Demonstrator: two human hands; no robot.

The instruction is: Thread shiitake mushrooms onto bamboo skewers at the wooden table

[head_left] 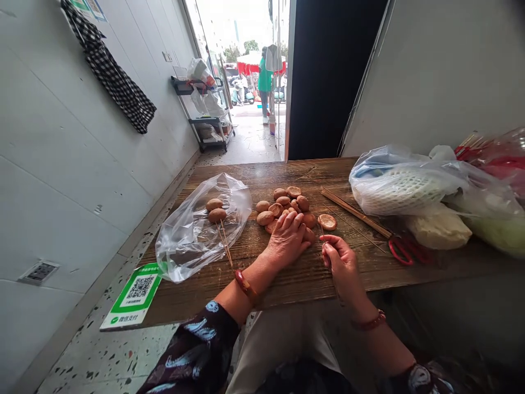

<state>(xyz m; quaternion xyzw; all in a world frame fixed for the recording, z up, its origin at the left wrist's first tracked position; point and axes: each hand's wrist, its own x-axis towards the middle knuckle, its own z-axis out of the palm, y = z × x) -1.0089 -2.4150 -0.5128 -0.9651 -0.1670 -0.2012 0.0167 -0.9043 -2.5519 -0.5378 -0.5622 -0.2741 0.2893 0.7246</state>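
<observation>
A heap of brown mushroom caps (280, 193) lies at mid-table. Over its near side my left hand (287, 238) is curved, with its fingers around a mushroom (310, 236) that is partly hidden. My right hand (342, 262) pinches a thin bamboo skewer (321, 230) just right of the heap, its tip pointing up. Beyond that hand a single mushroom (327, 221) shows its pale underside. To the left, two mushrooms (216, 215) threaded on a pair of thin sticks rest on a clear plastic bag (184, 246).
A bundle of skewers (356, 212) and red-handled scissors (402, 251) lie to the right, by bagged produce (402, 186) and a pale vegetable chunk (441, 227). A green QR-code card (137, 295) sits at the table's left corner. A trolley (205, 117) and a person (264, 82) are beyond.
</observation>
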